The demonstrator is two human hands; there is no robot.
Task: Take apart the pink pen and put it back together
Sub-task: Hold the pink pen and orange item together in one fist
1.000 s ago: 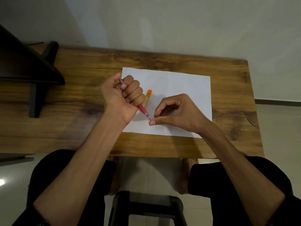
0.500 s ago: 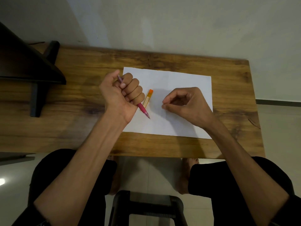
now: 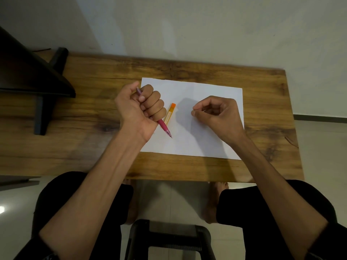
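My left hand (image 3: 139,107) is closed in a fist around the pink pen (image 3: 164,127). The pen slants across the fist, its pointed tip down to the right over the white paper (image 3: 197,145) and its top end poking out by my thumb. To the right, my right hand (image 3: 217,115) hovers over the paper, apart from the pen. Its thumb and forefinger are pinched together and the other fingers curled. Nothing shows between the pinched fingertips.
A small orange case (image 3: 170,114) lies on the paper just right of my left fist. The paper sits on a wooden table (image 3: 262,139). A dark monitor on a black stand (image 3: 42,113) occupies the table's left end. A black stool (image 3: 169,239) stands below between my knees.
My right hand was pinching at the pen's tip; it has drawn away up and to the right, still pinched. My left fist and the pen have barely moved.
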